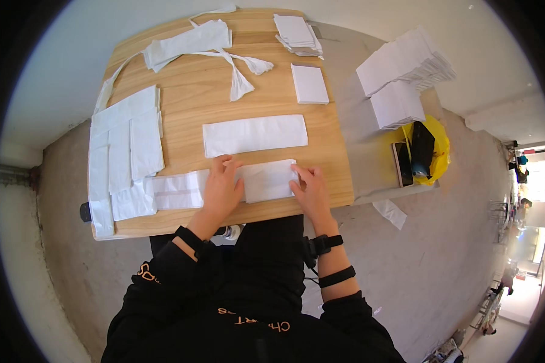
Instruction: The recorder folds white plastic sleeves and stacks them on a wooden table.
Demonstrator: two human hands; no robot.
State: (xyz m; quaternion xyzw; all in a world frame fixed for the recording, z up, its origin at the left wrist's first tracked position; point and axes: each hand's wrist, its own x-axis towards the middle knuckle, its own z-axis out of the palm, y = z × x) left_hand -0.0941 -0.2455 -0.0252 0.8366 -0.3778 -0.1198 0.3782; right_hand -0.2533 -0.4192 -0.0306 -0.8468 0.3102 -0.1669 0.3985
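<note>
A flat white rectangle, smooth like a folded bag or a box, lies near the front edge of the wooden table. My left hand rests across its left end with the fingers spread, also touching a translucent white bag. At the opposite end, my right hand has bent fingers closed on the edge of the rectangle. Just beyond both hands lies a folded white bag, apart from them. Overlapping white bags cover the table's left side.
Tied white plastic strips and bags lie at the far left. Stacked white boxes and a single white box sit far right. On a grey side surface stand more white stacks, a phone and a yellow bag.
</note>
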